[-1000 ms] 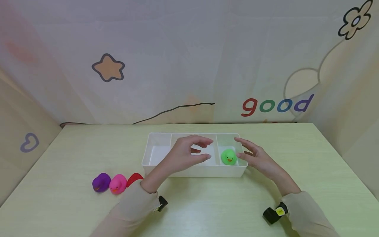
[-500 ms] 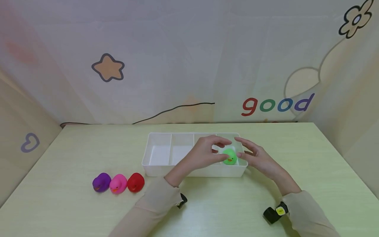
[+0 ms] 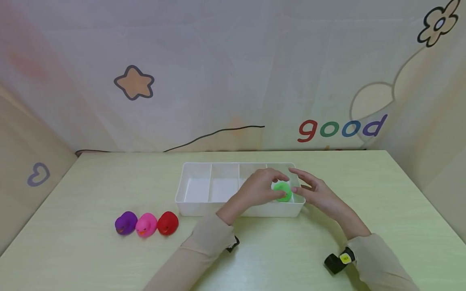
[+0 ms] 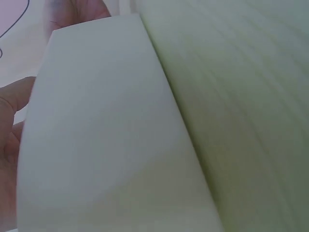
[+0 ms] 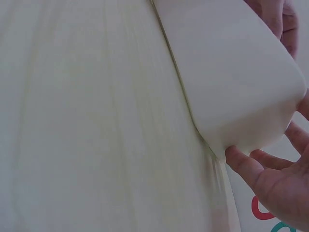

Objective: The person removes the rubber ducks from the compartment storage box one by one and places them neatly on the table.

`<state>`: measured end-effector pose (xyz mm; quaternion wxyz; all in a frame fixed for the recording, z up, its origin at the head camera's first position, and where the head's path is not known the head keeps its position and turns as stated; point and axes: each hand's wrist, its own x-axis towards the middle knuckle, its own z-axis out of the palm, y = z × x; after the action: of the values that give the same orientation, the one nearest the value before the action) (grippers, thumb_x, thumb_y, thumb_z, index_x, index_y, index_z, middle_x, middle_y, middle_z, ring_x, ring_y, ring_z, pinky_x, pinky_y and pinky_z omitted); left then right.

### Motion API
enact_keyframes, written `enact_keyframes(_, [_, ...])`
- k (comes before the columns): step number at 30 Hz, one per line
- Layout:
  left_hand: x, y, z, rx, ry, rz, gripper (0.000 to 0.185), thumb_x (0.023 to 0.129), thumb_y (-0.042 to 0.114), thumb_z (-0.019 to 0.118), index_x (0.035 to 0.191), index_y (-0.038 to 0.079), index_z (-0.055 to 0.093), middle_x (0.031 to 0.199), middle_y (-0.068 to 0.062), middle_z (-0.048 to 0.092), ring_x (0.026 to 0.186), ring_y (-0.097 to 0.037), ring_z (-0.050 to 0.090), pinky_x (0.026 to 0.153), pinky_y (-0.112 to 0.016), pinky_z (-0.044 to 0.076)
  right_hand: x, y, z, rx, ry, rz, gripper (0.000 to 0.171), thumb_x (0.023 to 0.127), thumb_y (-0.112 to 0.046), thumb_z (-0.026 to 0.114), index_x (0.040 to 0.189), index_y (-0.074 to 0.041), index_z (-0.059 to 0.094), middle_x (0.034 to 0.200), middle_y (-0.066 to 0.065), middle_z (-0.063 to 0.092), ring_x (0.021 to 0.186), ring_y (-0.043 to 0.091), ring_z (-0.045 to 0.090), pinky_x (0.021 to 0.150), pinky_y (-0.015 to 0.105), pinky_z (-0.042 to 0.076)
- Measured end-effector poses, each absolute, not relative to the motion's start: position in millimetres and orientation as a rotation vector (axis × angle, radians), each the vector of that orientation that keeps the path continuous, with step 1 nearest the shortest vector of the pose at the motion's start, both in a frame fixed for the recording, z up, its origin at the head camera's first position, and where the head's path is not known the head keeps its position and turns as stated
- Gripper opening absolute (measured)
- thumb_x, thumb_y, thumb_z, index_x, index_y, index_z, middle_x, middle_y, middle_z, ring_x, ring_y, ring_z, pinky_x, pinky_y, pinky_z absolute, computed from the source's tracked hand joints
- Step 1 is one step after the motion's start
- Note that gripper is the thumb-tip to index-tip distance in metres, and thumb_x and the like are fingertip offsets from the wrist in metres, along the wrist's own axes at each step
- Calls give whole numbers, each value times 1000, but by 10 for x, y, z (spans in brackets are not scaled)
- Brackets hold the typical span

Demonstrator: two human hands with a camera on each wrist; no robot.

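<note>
Reaching across the white tray [image 3: 204,202], the person's left hand [image 3: 259,189] has its fingers curled around the green duck [image 3: 283,191], which sits in the tray's rightmost compartment. Looks like a pinch from the left side and top, probably so the duck can come out without bumping the divider. The right hand [image 3: 316,192] rests against the tray's right end, fingers relaxed and a bit spread, holding nothing; my guess is it's just steadying the tray so it doesn't slide on the worktop [image 3: 91,182]. The other three compartments hold nothing. Left of the tray and nearer the person, a purple duck [image 3: 126,223], pink duck [image 3: 146,224] and red duck [image 3: 168,223] sit touching in a neat row.
</note>
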<state>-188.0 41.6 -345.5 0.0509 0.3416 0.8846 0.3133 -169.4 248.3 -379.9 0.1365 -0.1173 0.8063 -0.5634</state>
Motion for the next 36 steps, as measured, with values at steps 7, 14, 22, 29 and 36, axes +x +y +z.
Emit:
enact_keyframes(7, [-1915,540,-3458,1005,2768,707,32,82,17,66,113,12,65,107,3,64,84,-10,55,53,-16,39,-1693,2483,-3786,-340,2325,-1642,60,92,-24,54,144,-14,25,151,14,11,130,52,14,93,64,31])
enact_keyframes(14, [-1956,657,-3476,994,2819,461,22,82,15,64,103,13,68,79,6,57,61,-8,40,45,-18,29,-1695,2479,-3783,-331,2324,-1643,60,92,-23,54,144,-14,25,151,13,11,129,52,15,94,63,32])
enact_keyframes(22, [-1965,696,-3446,978,2831,375,7,82,14,63,87,16,67,61,6,41,55,-8,36,44,-19,29,-1692,2474,-3775,-330,2321,-1638,61,92,-24,54,144,-15,25,151,14,10,129,53,14,94,64,31])
enact_keyframes(29, [-1956,661,-3448,999,2832,427,15,81,15,64,95,16,69,64,7,44,55,-7,35,43,-18,28,-1686,2479,-3781,-331,2315,-1641,60,92,-22,54,144,-14,24,151,12,10,129,53,13,93,65,30])
enact_keyframes(36, [-1961,562,-3401,1019,2861,548,28,82,19,65,109,16,68,89,7,63,67,-7,45,50,-16,33,-1681,2484,-3773,-305,2322,-1623,61,92,-25,54,144,-16,24,151,14,10,130,52,12,93,67,27])
